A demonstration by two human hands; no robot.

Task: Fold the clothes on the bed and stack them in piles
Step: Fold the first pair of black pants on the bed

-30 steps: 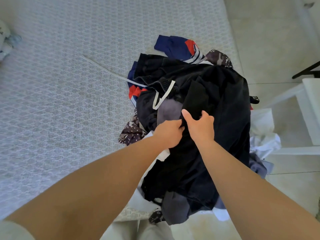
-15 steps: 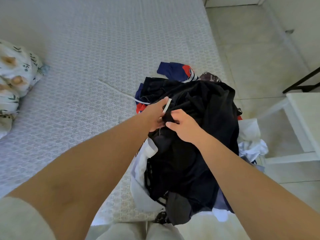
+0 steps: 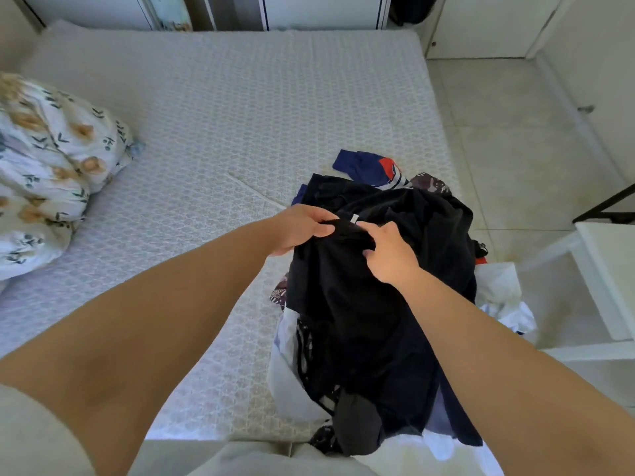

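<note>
- Head view: unfolded clothes heap [image 3: 378, 304] sits at the bed [image 3: 240, 115] edge, 4 o'clock of frame centre.
- Left hand [image 3: 302, 228] and right hand [image 3: 388, 255] both pinch the top edge of the black garment [image 3: 360, 321] on the heap.
- No folded piles visible; task looks barely started, whole heap left.
- Floral pillow [image 3: 51, 173] at 9 o'clock.

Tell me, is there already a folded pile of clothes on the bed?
No: the clothes lie in one unfolded heap at the bed's edge, and both hands grip the black garment on top.

head cam | looks forward and down | close over bed [image 3: 240, 108] edge | single view
</note>
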